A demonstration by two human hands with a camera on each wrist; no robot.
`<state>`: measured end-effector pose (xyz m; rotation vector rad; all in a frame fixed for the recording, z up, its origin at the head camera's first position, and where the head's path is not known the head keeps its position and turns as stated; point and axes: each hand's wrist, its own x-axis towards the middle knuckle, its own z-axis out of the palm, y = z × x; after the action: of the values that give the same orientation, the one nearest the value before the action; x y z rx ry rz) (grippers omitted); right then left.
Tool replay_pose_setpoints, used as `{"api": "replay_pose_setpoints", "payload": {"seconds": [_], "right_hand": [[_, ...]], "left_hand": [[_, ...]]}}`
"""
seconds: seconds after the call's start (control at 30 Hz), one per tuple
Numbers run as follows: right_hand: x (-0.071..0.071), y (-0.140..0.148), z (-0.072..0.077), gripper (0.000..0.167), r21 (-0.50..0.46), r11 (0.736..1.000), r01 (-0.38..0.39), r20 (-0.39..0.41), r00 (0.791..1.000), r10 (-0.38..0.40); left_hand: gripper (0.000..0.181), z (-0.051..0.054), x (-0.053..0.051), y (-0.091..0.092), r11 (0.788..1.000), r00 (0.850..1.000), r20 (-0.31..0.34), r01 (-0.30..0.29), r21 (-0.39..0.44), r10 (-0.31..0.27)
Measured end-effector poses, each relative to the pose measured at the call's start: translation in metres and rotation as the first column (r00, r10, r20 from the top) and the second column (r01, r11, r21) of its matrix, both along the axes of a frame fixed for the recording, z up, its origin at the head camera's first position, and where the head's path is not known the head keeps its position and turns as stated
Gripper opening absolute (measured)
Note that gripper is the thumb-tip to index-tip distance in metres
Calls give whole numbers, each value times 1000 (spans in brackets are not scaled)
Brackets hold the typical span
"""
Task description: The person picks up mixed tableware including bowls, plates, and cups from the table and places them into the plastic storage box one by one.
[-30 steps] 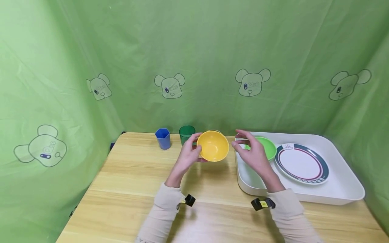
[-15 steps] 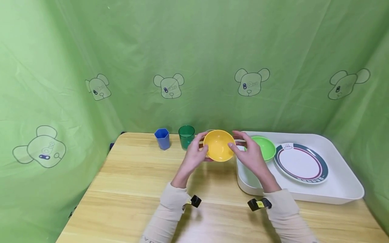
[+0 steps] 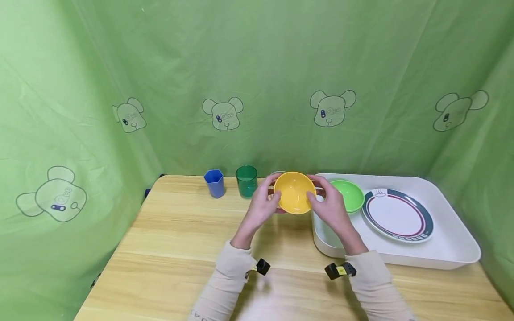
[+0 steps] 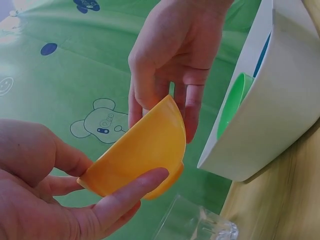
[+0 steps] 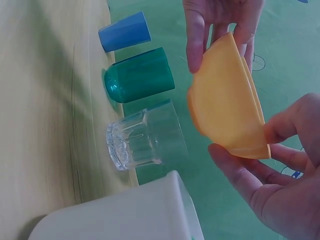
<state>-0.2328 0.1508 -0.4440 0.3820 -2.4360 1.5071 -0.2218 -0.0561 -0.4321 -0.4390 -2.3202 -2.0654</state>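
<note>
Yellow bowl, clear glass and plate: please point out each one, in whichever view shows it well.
Yellow bowl (image 3: 295, 193): head view, on its inside.
Clear glass (image 5: 145, 137): right wrist view, on its side.
Plate (image 3: 396, 215): head view, on its white middle.

Green curtain (image 3: 273, 53) hangs behind, printed with perhaps bear heads (image 3: 330, 117).
</note>
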Motion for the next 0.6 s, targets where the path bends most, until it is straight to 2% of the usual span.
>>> {"api": "replay_pose_setpoints", "payload": {"seconds": [0.2,0.47,0.6], "right_hand": [[-1,0,-1,48,-18,1000,2,-19,1000,-2],[2,1,1,46,-35,999,1,78,997,1],[2,3,3,46,-27,1000,1,76,997,1]], "left_hand": [[49,-1,2,1,1000,1000,-4,-12,-11,12],[48,-4,2,1,1000,1000,12,-8,7,8],[49,-6,2,1,1000,1000,17,5,15,-5]]}}
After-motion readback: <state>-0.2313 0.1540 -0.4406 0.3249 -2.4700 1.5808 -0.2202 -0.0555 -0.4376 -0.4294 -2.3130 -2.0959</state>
